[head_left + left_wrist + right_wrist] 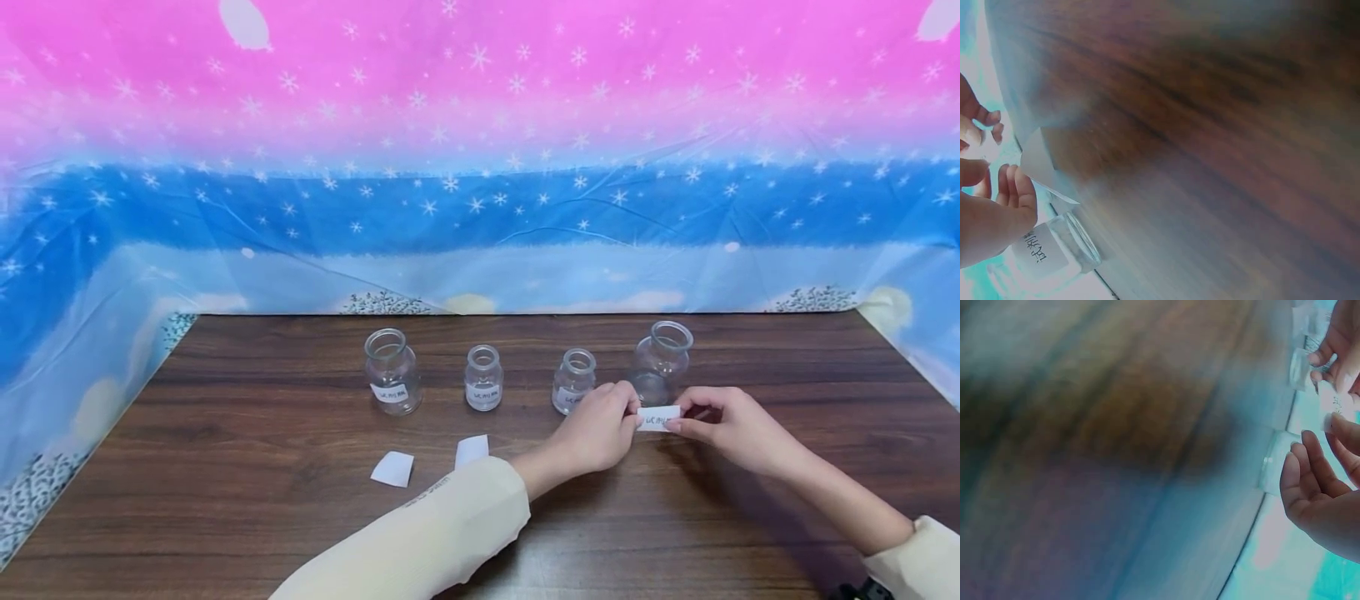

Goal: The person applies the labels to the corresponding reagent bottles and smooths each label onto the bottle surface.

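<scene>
A small white paper label (657,418) with handwritten characters is stretched between both hands in the head view. My left hand (600,427) pinches its left end, while the right hand (723,423) pinches the right end between thumb and finger. Right behind the label stands a wide clear glass jar (662,358); no label shows on the part of it I can see. In the right wrist view the label (1336,405) is held above the table between the right hand (1322,494) and the left. A labelled glass jar (1054,253) appears beside the left hand (997,215) in the left wrist view.
Left of the hands stand a small labelled jar (573,375), partly covered by the left hand, another small one (483,375) and a larger one (390,367). Two white paper pieces lie in front: one (392,469) uncovered, another (472,448) partly behind the left sleeve (450,533).
</scene>
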